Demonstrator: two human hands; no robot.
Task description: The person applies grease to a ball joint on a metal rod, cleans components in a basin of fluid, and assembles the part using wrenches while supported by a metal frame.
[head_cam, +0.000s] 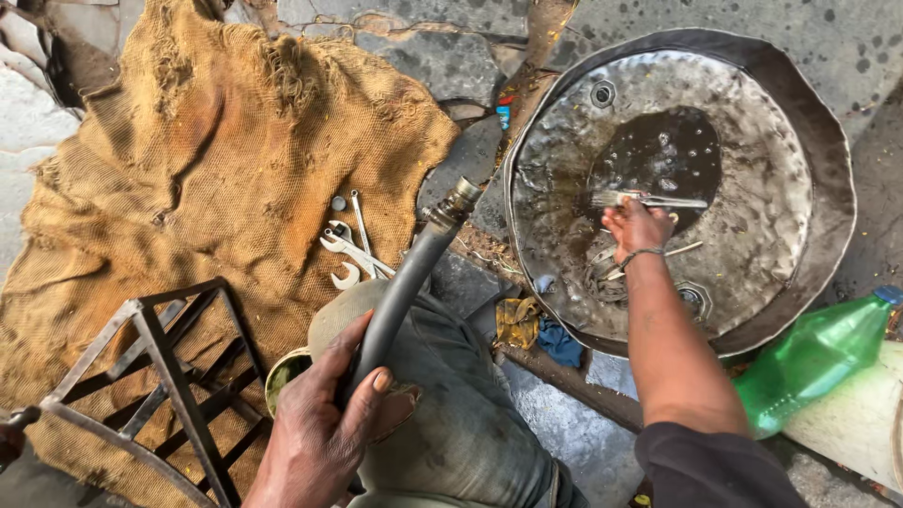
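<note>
Hose: a grey-black rubber hose point(400, 292) with a dull metal fitting point(455, 201) at its far end, scuffed and dusty along its length.
Hose position: held over the person's knee, between the burlap sacking point(188, 169) and the round metal pan point(752, 273).
Hose axis: the long axis runs diagonally from lower left to upper right; the fitted end points up and away, towards the pan's rim.
Left hand: the left hand point(324, 423) is wrapped around the hose's near end, fingers closed on it.
Right hand: the right hand point(635, 226) is closed on a brush point(649, 199) held over the dark oily puddle point(663, 155) in the pan.
Nearby: several spanners point(353, 249) lie on the sacking; a green plastic bottle point(814, 362) lies at the right.
</note>
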